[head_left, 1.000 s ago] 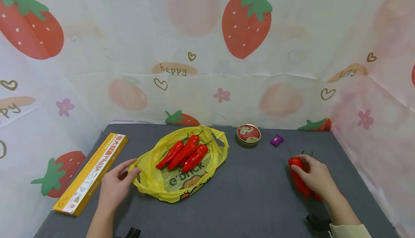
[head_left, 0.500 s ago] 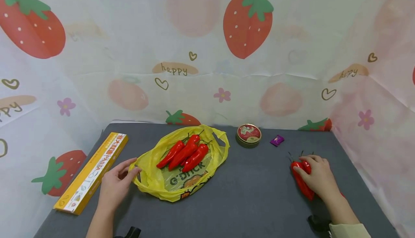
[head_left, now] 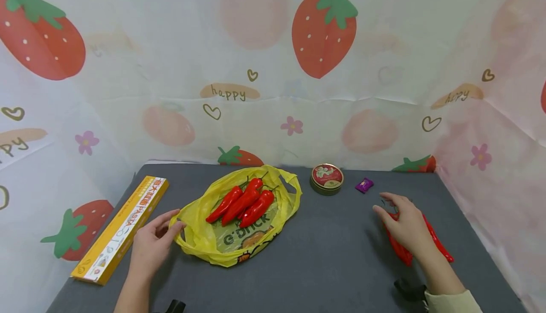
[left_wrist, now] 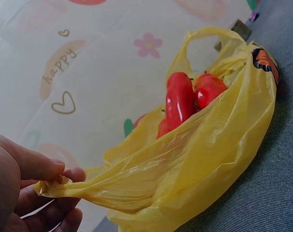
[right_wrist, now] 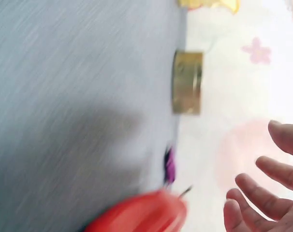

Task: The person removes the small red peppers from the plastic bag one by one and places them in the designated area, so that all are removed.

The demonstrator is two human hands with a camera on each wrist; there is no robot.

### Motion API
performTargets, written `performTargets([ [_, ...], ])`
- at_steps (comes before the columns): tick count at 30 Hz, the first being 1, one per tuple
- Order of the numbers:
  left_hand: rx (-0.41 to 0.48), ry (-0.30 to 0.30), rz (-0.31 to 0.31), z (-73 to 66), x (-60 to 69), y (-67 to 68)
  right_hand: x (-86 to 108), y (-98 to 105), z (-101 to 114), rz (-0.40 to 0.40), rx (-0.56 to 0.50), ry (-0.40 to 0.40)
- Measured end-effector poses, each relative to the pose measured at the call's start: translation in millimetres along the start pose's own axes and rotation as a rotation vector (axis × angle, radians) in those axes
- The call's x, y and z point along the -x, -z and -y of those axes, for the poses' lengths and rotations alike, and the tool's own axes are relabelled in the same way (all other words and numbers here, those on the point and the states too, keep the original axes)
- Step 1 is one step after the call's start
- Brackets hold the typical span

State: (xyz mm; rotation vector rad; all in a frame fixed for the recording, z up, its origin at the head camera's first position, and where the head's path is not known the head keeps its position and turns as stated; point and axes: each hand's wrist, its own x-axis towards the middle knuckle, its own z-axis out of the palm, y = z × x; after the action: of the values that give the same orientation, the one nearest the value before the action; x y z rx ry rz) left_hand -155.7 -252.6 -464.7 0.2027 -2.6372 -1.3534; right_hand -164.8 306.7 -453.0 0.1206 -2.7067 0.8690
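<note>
My left hand (head_left: 150, 246) pinches the edge of a yellow plastic bag (left_wrist: 224, 164) between thumb and fingers, drawing that edge out to the side. Several red chili peppers (head_left: 243, 204) lie in the bag's open mouth. Over at the right, my right hand (head_left: 405, 225) hovers above more red chili peppers (head_left: 400, 251), partly hiding them. Its thumb and fingers are spread apart, holding nothing. The right wrist view has one blurred red chili pepper (right_wrist: 141, 212) lying on the table below that hand.
A yellow pasta box (head_left: 119, 230) lies slanted along the table's left side. Toward the back are a round red-lidded tin (head_left: 326, 179) and a small purple wrapped packet (head_left: 364, 185). A strawberry-print cloth (head_left: 273, 66) hangs behind the grey table (head_left: 332, 256).
My right hand has let go of the chili peppers at the right and lifted slightly, its fingers opening. My left hand keeps its pinch on the bag.
</note>
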Motion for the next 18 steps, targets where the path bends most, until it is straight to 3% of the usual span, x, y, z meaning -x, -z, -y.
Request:
performTargets([
  [18, -0.002, 0.000, -0.017, 1.1, -1.5, 0.3, -22.9, -55, 81, 0.120, -0.294, -0.013],
])
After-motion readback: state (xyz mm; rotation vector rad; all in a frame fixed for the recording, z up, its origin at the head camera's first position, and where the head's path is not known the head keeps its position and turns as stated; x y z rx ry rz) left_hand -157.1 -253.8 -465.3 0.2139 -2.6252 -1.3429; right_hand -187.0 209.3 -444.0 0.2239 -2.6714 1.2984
